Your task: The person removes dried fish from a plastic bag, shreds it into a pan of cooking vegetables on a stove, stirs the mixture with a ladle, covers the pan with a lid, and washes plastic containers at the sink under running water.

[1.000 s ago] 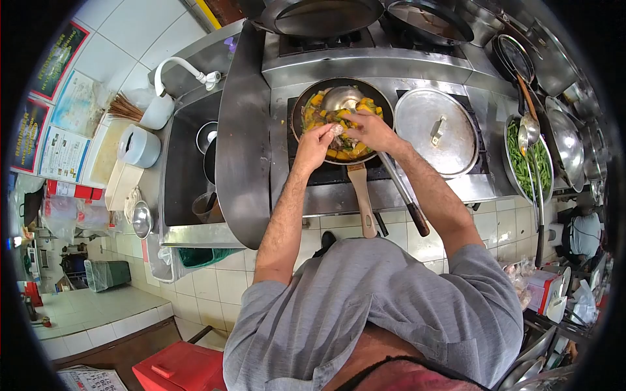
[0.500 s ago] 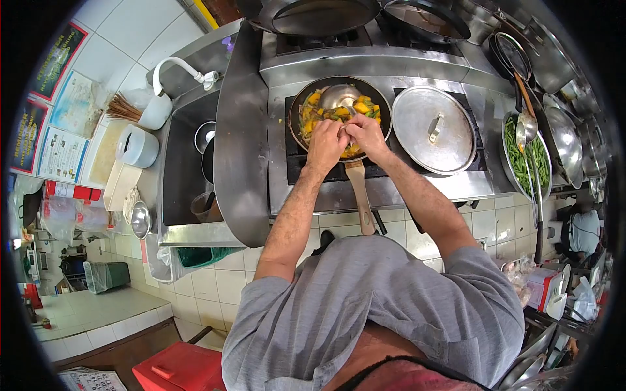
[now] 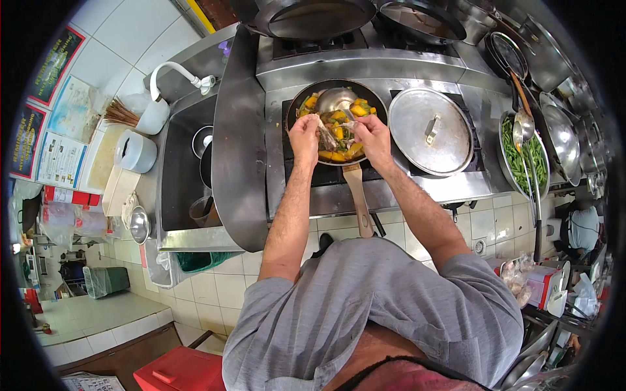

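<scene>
Both my hands are over a dark frying pan (image 3: pixel 358 199) with a beige handle, on the front burner. My left hand (image 3: pixel 304 139) is closed on a flaky grey-brown piece of food (image 3: pixel 327 139), possibly fish. Between the fingertips of my right hand (image 3: pixel 374 137) is a small pale scrap (image 3: pixel 347 126), too small to name surely. In the pan lie orange chunks of vegetable (image 3: pixel 359 109), perhaps squash, mixed with green pieces. A steel ladle (image 3: pixel 335 99) rests bowl-up or bowl-down, I cannot tell which, at the pan's far side.
A round metal lid (image 3: pixel 432 133) covers the burner at right. Beyond it stands a bowl of green beans (image 3: pixel 521 163) with long-handled utensils across it. A metal partition (image 3: pixel 241 150) separates the stove from the sink (image 3: pixel 176 166). Large pans (image 3: pixel 316 19) sit behind.
My hands were together over the pan; now they are apart, the left moved left and the right slightly right. The torn-looking piece now shows between them.
</scene>
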The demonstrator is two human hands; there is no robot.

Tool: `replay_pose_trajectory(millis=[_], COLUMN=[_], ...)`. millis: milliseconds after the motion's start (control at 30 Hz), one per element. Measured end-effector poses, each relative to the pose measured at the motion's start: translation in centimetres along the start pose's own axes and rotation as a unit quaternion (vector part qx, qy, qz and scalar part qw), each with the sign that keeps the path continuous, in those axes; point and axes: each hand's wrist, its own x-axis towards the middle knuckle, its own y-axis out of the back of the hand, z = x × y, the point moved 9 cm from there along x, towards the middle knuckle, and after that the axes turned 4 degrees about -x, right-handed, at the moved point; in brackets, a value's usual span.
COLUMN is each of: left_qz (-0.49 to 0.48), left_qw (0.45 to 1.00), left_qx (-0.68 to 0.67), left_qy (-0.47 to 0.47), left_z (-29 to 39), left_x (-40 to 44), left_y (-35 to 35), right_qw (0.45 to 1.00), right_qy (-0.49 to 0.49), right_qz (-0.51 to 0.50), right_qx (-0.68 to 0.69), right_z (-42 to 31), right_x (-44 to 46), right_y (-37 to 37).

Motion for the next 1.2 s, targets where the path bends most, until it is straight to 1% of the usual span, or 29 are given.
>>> replay_pose_trajectory(millis=[33,100,167,200,233,333,400,467,500,533,567,633,700,767,800,833,900,967,1033,1133,1200], left_qz=[0.031,0.034,0.065,0.062,0.089,0.018,-0.042,-0.083,-0.108,-0.128,-0.127,-0.176,-0.195,-0.188,-0.186,-0.188,-0.175,-0.174,-0.173,-0.173,-0.160], left_qw=[0.999,0.999,0.995,0.990,0.991,0.998,0.999,0.988,0.975,0.972,0.972,0.977,0.974,0.971,0.958,0.958,0.956,0.959,0.963,0.965,0.921], left_qx=[-0.017,-0.024,-0.052,-0.096,-0.081,-0.045,0.004,0.133,0.194,0.196,0.196,0.060,0.070,0.124,0.211,0.211,0.231,0.216,0.198,0.195,0.325], left_qy=[-0.003,0.002,-0.048,-0.077,-0.066,-0.044,-0.024,0.001,0.008,0.027,0.028,0.103,0.093,0.076,0.053,0.055,-0.051,-0.054,-0.060,-0.042,-0.146], left_z=[0.2,0.3,1.7,2.3,2.2,1.5,0.7,-0.2,-0.5,-0.9,-0.9,-2.0,-2.2,-2.1,-2.1,-2.6,-1.3,-1.0,-0.4,-0.6,0.8], left_x=[-0.1,-0.2,0.0,0.3,0.6,0.6,0.0,-0.7,-1.1,-1.4,-1.6,-2.1,-2.1,-2.2,-2.0,-1.8,-1.6,-1.9,-2.1,-2.4,-2.5], left_y=[0.7,0.8,1.7,2.1,3.0,1.5,-0.5,-1.9,-2.5,-3.1,-3.4,-4.8,-5.3,-5.4,-5.2,-5.3,-5.3,-5.6,-6.0,-5.8,-5.7], right_qw=[1.000,0.999,0.990,0.986,0.986,0.968,0.973,0.985,0.985,0.992,0.996,0.995,0.993,0.985,0.980,0.980,0.954,0.951,0.962,0.961,0.957], right_qy=[0.010,0.018,0.019,-0.008,-0.009,0.040,0.031,-0.002,-0.002,0.008,0.018,0.027,0.037,0.060,0.077,0.076,0.117,0.107,0.024,0.026,0.038], right_qz=[0.002,0.007,0.081,0.085,0.086,0.008,-0.004,-0.037,-0.038,-0.049,-0.058,-0.051,-0.042,-0.046,-0.042,-0.040,-0.087,-0.099,-0.120,-0.113,-0.115], right_qx=[-0.028,-0.040,-0.116,-0.142,-0.143,-0.249,-0.230,-0.168,-0.168,-0.115,-0.062,-0.085,-0.106,-0.158,-0.177,-0.178,-0.264,-0.273,-0.246,-0.250,-0.264], right_z=[-0.5,0.6,0.8,1.3,1.5,1.6,1.7,1.5,1.7,1.6,1.6,1.5,1.1,0.3,-0.3,-0.7,-2.2,-2.1,-0.8,-1.0,-1.9], right_x=[-0.2,0.4,1.4,1.7,1.9,2.3,2.2,2.1,2.1,2.0,1.9,1.7,1.3,0.9,0.7,0.6,0.4,0.8,1.3,1.0,0.6], right_y=[0.1,1.0,3.6,4.4,4.6,2.9,2.0,1.0,0.9,0.7,0.5,0.5,0.8,0.8,0.8,1.1,0.3,0.4,0.7,0.3,-0.3])
